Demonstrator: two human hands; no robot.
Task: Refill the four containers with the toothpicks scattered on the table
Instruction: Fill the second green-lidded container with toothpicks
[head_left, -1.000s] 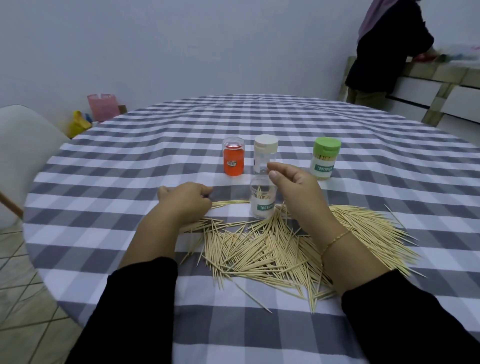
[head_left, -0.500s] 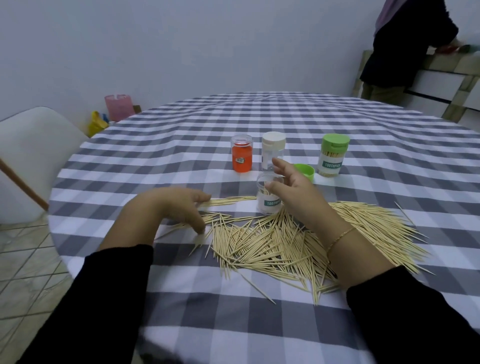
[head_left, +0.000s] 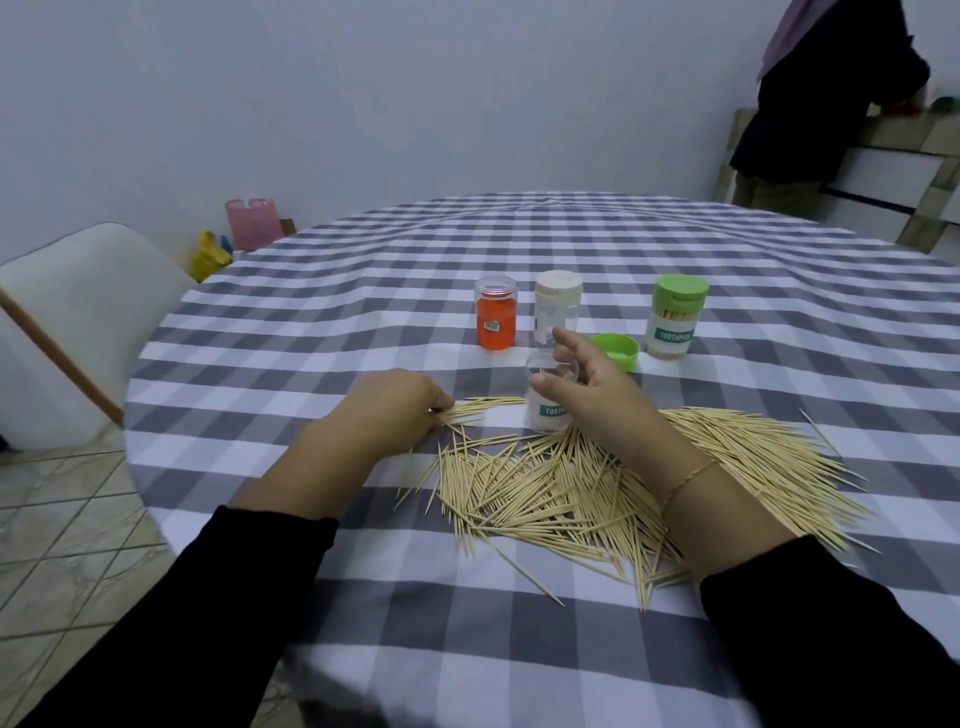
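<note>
With left hand (head_left: 395, 410) fingers curled on small bundle of pale wooden toothpicks (head_left: 470, 410) beside open clear plastic container (head_left: 550, 400), loosely spread, empty right hand (head_left: 597, 395) alongside: align tips, lift, insert vertically.

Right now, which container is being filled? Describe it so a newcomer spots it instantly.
On the checked tablecloth, find the toothpick pile; at its far edge stands the open clear container, against the right hand. Unlike the orange jar, white-capped jar and green-capped jar behind it, it has no lid and a teal label.
</note>
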